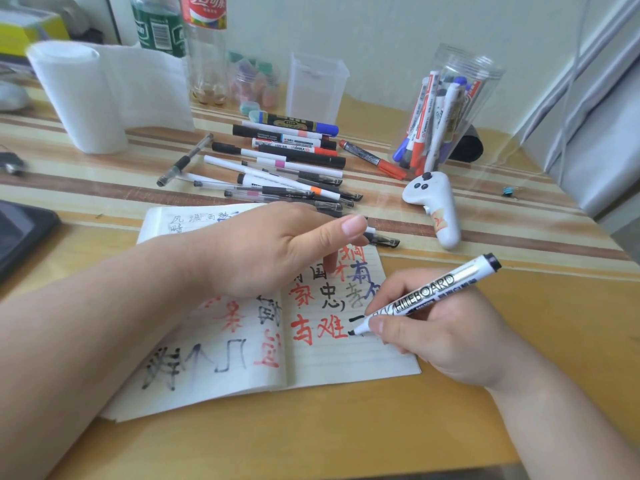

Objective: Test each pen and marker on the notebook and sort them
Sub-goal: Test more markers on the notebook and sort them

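While your right hand pinches the whiteboard marker, tip inking the notebook, your left hand steadies the page, fingers relaxed. Next, probably sort this 1 marker.

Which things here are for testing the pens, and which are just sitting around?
For the job: whiteboard marker in the right hand, notebook, left hand resting on it, pile of pens and markers, clear jar of markers.
Lying about: paper towel roll, cola bottle, white controller.
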`<state>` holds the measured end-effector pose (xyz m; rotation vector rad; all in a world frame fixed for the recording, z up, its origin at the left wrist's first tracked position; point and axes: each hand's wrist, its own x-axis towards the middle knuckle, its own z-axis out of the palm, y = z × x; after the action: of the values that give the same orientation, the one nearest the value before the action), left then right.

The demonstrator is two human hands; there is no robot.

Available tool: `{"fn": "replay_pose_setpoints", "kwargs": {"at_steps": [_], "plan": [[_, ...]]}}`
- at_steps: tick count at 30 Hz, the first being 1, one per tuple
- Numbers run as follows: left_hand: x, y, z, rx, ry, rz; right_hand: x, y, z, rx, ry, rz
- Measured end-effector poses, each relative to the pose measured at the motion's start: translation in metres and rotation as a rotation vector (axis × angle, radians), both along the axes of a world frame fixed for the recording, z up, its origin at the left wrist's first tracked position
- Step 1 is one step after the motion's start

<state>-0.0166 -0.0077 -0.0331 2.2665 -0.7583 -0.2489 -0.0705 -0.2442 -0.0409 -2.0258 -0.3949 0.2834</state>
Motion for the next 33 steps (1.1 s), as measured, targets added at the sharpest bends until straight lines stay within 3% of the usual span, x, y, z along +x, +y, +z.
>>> {"fn": "replay_pose_setpoints", "kwargs": {"at_steps": [4,15,33], "plan": [[0.0004,0.0019,0.0004,0.011,-0.005,0.004,0.001,0.0,0.0023,0.071,0.042,-0.015],[-0.0013,-0.0001,0.0015,0.013,-0.004,0.013,0.0033,0.004,-0.0006,0.009,0.006,-0.155],[-0.0046,-0.0002,0.0037,0.013,-0.004,0.027,0.0011,0.0029,-0.0008,0.069,0.039,-0.044]]}}
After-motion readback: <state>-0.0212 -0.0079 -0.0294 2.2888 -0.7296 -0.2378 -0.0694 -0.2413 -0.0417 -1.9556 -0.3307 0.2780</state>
